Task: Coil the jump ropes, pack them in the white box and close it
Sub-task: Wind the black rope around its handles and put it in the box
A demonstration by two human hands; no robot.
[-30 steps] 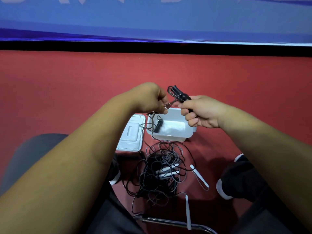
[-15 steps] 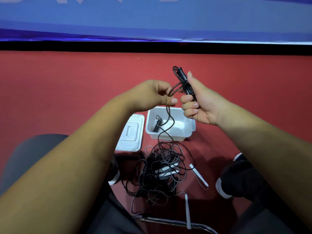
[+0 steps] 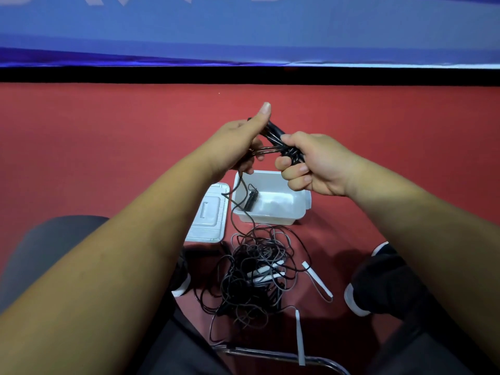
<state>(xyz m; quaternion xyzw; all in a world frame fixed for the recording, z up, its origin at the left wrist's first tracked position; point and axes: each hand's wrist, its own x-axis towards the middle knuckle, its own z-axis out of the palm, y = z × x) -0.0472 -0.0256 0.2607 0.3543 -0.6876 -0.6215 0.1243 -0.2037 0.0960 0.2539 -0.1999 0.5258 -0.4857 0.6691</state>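
While the coiling step is under way, a seated person is holding a black jump rope point(image 3: 274, 136) up in both hands above a red floor point(image 3: 108, 147). The left hand point(image 3: 235, 143) is gripping the far end of the gathered loops, with its fingers curled around them and its thumb pointing up. The right hand point(image 3: 322, 163) is clenching the nearer end of the same bundle in a fist. The bundle is running straight between the two hands. A loose strand is hanging from the left hand down to a tangle of ropes point(image 3: 257, 269) lying on the floor near the person's feet.

Beyond the tangle, just below the hands, the white box point(image 3: 270, 219) is standing open. A small black coil point(image 3: 251, 198), probably a packed rope, is lying inside at its left. Its lid point(image 3: 209, 215) is lying flat on the floor, just left of the box.

Judging by the tangle, most of the work is waiting. The next move is calling for the hanging strand to be drawn up and wound on without dragging the tangle, and then for the bundle to be lowered into the box.
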